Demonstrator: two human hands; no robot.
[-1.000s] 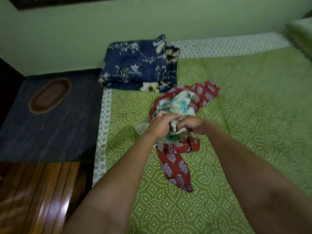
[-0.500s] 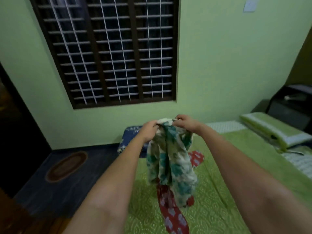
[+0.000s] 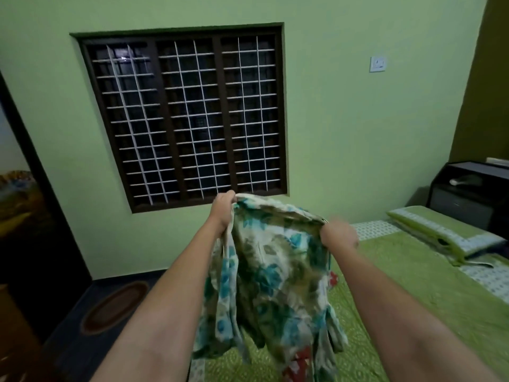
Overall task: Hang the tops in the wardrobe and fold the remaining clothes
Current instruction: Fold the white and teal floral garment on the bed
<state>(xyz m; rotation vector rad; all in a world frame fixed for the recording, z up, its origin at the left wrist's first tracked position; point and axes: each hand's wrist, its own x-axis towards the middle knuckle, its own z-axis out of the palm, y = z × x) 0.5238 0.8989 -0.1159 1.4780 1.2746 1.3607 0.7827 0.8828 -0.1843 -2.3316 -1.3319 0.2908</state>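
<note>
Both hands hold the floral top [image 3: 272,274] up above the bed [image 3: 429,288]. The left hand [image 3: 223,209] has a closed grip on one upper corner, the right hand [image 3: 337,236] on the other. The cloth hangs down between and below them.

Both bare forearms reach forward and up, raised in front of the window [image 3: 181,117]. The left hand [image 3: 223,209] sits just under its lower edge, fist closed on the top edge of a floral garment [image 3: 272,274]. The right hand [image 3: 339,236], blurred, is lower and off toward the window's right corner, also gripping the same edge, knuckles up.
</note>
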